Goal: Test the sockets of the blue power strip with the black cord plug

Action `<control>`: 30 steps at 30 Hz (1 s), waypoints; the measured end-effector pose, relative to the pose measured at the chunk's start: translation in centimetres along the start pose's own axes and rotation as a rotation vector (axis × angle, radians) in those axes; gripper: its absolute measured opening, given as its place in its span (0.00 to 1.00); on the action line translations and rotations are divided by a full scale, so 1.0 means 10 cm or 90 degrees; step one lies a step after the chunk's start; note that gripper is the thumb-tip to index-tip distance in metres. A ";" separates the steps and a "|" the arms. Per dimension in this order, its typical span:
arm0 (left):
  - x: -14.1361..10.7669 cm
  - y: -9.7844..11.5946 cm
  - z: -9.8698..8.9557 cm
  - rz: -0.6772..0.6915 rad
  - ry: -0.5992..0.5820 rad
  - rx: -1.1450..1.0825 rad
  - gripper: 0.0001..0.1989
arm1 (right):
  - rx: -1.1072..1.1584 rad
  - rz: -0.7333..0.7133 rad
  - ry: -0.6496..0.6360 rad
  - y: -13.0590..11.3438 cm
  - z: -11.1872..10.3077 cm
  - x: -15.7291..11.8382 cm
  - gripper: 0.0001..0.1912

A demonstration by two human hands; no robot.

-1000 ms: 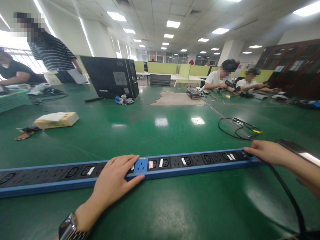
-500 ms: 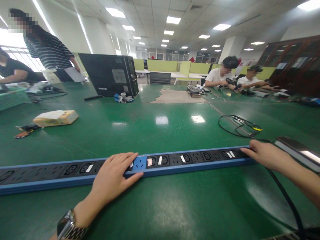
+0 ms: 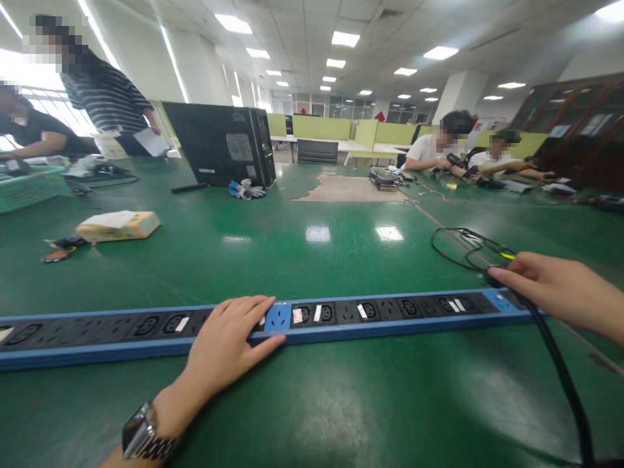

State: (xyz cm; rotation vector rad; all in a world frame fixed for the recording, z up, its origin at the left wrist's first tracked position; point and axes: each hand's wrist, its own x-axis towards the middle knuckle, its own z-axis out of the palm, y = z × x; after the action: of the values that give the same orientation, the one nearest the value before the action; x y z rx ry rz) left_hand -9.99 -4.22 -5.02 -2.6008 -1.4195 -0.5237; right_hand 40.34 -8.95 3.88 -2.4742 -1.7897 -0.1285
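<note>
A long blue power strip [image 3: 341, 335] with black sockets runs across the green table. My left hand [image 3: 229, 344], wearing a watch on the wrist, rests across the strip just left of a blue socket, thumb and fingers apart on its two edges. At the strip's right end, my right hand [image 3: 541, 283] is closed around a dark plug or connector [image 3: 497, 276], above another blue socket. A thick black cable [image 3: 568, 383] runs from under that hand down to the lower right.
On the green table [image 3: 273, 250] lie a tissue pack [image 3: 119, 226], a looped cable [image 3: 433, 244], gloves [image 3: 246, 190] and a black computer case [image 3: 219, 146]. A green basket [image 3: 32, 190] stands at far left. Several people are around the table's far side.
My right hand has lifted off the strip's right end and now holds a dark piece. The strip's right-end blue socket is uncovered. My left hand stays on the strip; the view has shifted slightly.
</note>
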 end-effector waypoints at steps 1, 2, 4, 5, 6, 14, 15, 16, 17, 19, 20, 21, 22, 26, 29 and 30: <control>0.00 0.00 0.00 -0.001 0.000 -0.001 0.30 | 0.043 -0.009 -0.021 -0.10 -0.04 -0.05 0.25; 0.00 0.00 0.00 -0.002 -0.001 -0.002 0.30 | 0.083 -0.034 -0.048 -0.21 -0.06 -0.09 0.26; 0.00 -0.01 0.00 -0.003 0.000 -0.001 0.30 | 0.132 -0.102 -0.100 -0.42 0.00 -0.14 0.26; 0.00 -0.01 0.00 -0.002 0.001 -0.001 0.30 | 0.139 -0.124 -0.117 -0.51 0.05 -0.15 0.25; 0.00 -0.01 0.00 0.000 0.001 -0.002 0.30 | 0.142 -0.140 -0.129 -0.58 0.12 -0.15 0.24; -0.01 0.00 -0.01 0.002 0.000 -0.009 0.30 | 0.111 -0.147 -0.154 -0.73 0.39 0.00 0.21; -0.01 0.00 -0.01 0.002 -0.001 -0.010 0.30 | 0.103 -0.146 -0.155 -0.73 0.39 0.01 0.21; -0.01 0.00 -0.01 0.002 -0.002 -0.010 0.30 | 0.095 -0.144 -0.155 -0.73 0.38 0.02 0.21; -0.01 0.00 -0.01 0.003 -0.004 -0.010 0.30 | 0.085 -0.141 -0.155 -0.73 0.37 0.02 0.21; 0.00 0.01 -0.01 0.005 -0.007 -0.008 0.30 | 0.070 -0.139 -0.156 -0.72 0.38 0.04 0.21; 0.00 0.01 0.00 0.005 -0.009 -0.007 0.30 | 0.067 -0.141 -0.160 -0.72 0.38 0.04 0.21; 0.00 0.01 0.00 0.006 -0.010 -0.008 0.30 | 0.067 -0.144 -0.163 -0.72 0.39 0.05 0.21; 0.00 0.01 0.00 0.006 -0.011 -0.008 0.30 | 0.069 -0.147 -0.165 -0.72 0.40 0.06 0.21; 0.01 0.00 -0.01 0.006 -0.014 -0.012 0.30 | 0.069 -0.145 -0.162 -0.73 0.46 0.06 0.18; 0.00 0.00 -0.01 0.005 -0.013 -0.012 0.31 | 0.039 -0.141 -0.150 -0.77 0.48 0.02 0.17; 0.00 0.00 -0.01 0.004 -0.014 -0.012 0.31 | 0.030 -0.135 -0.144 -0.78 0.49 0.00 0.18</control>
State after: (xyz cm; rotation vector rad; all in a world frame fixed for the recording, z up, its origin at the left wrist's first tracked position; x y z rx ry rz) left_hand -9.97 -4.27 -4.90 -2.6326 -1.4187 -0.5107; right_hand 33.02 -5.90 -0.83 -2.3412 -2.1138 0.1861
